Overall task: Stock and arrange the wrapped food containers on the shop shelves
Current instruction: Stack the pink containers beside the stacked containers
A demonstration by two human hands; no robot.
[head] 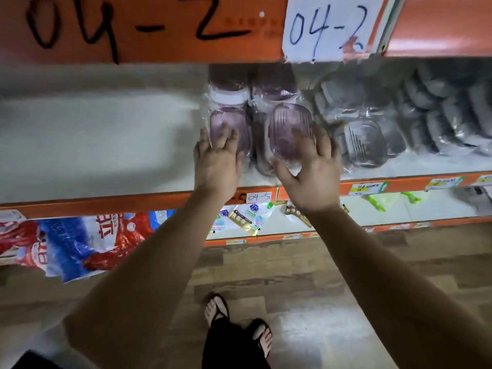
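Presses L hand (217, 162) on left purple tub (231, 121), R hand (312, 174) on right purple tub (287, 123), fingers spread, clasping nothing, prob. squaring both w/ grey tubs (364, 145) at 3 o'clock.

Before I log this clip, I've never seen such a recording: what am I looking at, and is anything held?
This single picture comes from a camera worn on a person's head, looking forward and down. No machine: the left hand and right hand are bare. Each rests with spread fingers against a purple-tinted clear plastic container wrapped in film, the left container and the right container, on the white shelf with an orange edge. Grey wrapped containers lie to the right. Neither hand grips anything.
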